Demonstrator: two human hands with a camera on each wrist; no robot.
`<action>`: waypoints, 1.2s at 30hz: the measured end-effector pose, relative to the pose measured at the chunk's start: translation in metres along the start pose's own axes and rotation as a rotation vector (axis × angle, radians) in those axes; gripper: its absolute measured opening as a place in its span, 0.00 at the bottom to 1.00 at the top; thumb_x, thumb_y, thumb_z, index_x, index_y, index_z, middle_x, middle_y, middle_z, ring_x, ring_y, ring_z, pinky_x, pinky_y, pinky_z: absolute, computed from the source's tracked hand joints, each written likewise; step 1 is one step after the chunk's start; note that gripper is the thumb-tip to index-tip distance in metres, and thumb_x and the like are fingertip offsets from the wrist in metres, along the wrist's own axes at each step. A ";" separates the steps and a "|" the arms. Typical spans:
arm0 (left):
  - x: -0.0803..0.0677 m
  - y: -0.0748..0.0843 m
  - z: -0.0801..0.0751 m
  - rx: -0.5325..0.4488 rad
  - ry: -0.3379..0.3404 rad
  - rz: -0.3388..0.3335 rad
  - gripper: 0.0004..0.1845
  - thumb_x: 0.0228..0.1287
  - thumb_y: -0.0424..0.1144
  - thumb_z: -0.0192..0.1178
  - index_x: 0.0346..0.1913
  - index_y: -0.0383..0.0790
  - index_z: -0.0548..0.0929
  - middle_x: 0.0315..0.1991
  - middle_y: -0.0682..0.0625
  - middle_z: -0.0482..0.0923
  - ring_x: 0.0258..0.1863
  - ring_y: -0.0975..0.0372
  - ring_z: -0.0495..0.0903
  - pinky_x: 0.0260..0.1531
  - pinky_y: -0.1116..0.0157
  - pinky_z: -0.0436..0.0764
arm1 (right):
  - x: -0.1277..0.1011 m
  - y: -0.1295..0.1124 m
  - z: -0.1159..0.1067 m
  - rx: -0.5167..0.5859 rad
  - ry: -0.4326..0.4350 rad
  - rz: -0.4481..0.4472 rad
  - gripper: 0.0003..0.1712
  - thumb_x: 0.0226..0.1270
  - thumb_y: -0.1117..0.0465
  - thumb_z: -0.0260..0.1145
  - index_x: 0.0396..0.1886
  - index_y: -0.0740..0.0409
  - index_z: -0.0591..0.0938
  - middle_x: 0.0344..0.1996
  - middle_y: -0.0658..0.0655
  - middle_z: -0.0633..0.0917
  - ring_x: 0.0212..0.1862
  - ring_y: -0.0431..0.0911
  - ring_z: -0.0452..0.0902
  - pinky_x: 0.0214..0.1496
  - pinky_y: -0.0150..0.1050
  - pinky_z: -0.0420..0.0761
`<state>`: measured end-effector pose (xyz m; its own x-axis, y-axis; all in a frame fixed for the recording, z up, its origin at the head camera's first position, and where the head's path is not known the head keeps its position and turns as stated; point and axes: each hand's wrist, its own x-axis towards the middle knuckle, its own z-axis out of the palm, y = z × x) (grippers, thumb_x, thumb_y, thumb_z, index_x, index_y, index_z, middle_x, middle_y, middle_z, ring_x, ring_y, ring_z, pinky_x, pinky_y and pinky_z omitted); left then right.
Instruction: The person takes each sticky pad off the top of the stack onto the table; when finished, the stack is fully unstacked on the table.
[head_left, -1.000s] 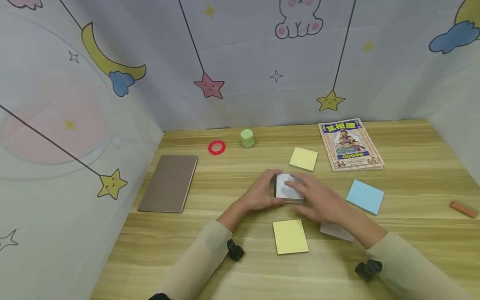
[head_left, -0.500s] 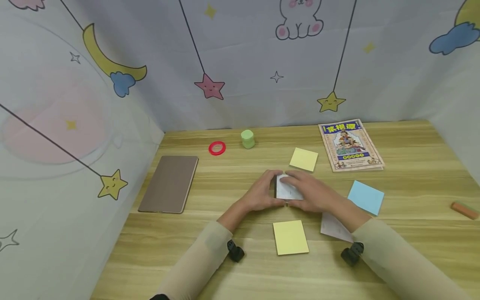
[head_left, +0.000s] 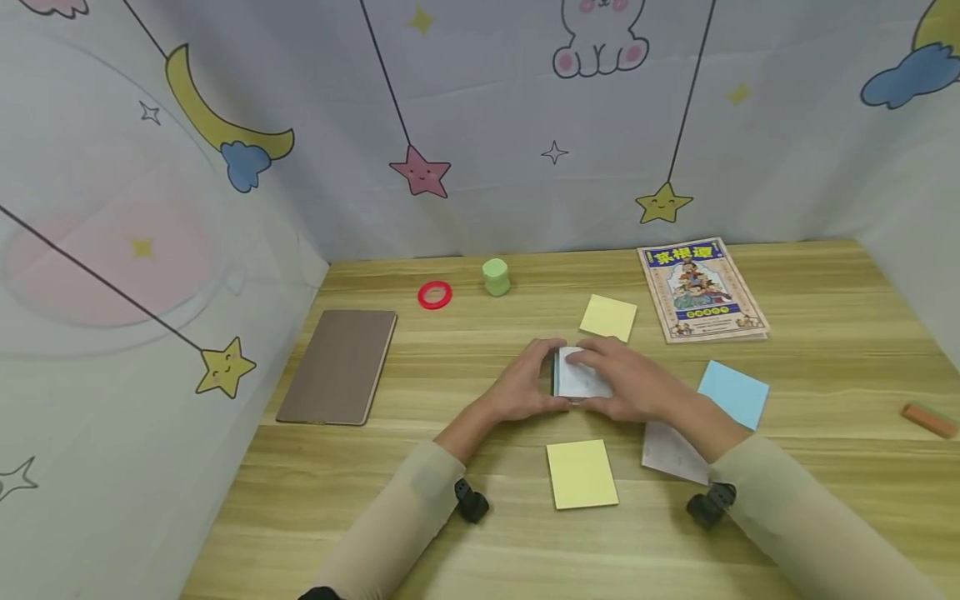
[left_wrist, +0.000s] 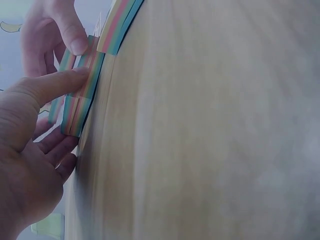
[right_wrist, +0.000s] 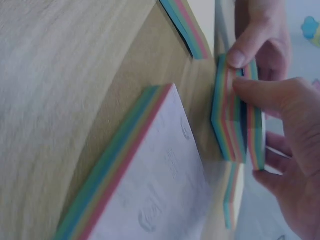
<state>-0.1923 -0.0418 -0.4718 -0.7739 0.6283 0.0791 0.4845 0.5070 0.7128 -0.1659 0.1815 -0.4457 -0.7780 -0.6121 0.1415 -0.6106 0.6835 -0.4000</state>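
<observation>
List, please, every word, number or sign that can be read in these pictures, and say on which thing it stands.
"菜根谭" (my best reading): large yellow characters on the blue title band of the booklet at the back right of the table.
The smaller print lower on that cover: too small to read.
Faint printed marks on the white top of the sticky-note pad: too blurred to read.
Nothing else bears readable text.

Beige long sleeves [head_left: 405, 517], black wrist-mounted cameras [head_left: 471, 502].
</observation>
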 end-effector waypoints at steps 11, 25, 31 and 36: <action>0.000 0.001 -0.001 0.017 -0.003 -0.003 0.44 0.50 0.42 0.77 0.68 0.37 0.65 0.63 0.46 0.68 0.62 0.59 0.68 0.64 0.64 0.66 | 0.007 0.011 -0.032 0.022 0.023 0.103 0.35 0.59 0.54 0.74 0.65 0.56 0.74 0.63 0.65 0.72 0.65 0.61 0.65 0.63 0.60 0.69; 0.003 -0.002 -0.001 0.006 0.008 0.042 0.39 0.49 0.41 0.78 0.63 0.38 0.71 0.61 0.47 0.69 0.61 0.61 0.68 0.64 0.65 0.66 | 0.074 0.030 -0.016 0.091 0.046 0.224 0.37 0.60 0.50 0.72 0.68 0.55 0.72 0.69 0.65 0.66 0.70 0.61 0.57 0.69 0.61 0.59; 0.003 -0.002 -0.001 -0.004 0.010 0.063 0.38 0.48 0.40 0.78 0.61 0.36 0.71 0.62 0.46 0.69 0.64 0.59 0.66 0.66 0.65 0.64 | 0.096 0.029 -0.004 0.091 0.033 0.201 0.36 0.59 0.53 0.72 0.66 0.59 0.73 0.67 0.67 0.69 0.69 0.62 0.59 0.69 0.58 0.61; 0.004 -0.004 0.000 -0.010 0.017 0.088 0.37 0.48 0.39 0.78 0.60 0.34 0.72 0.61 0.45 0.68 0.63 0.59 0.66 0.65 0.66 0.63 | 0.109 0.031 0.009 0.079 0.016 0.209 0.34 0.60 0.54 0.71 0.65 0.59 0.74 0.67 0.67 0.68 0.70 0.62 0.58 0.70 0.56 0.60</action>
<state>-0.1969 -0.0415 -0.4746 -0.7353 0.6600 0.1542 0.5473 0.4441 0.7094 -0.2683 0.1329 -0.4508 -0.8889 -0.4539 0.0624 -0.4231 0.7608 -0.4921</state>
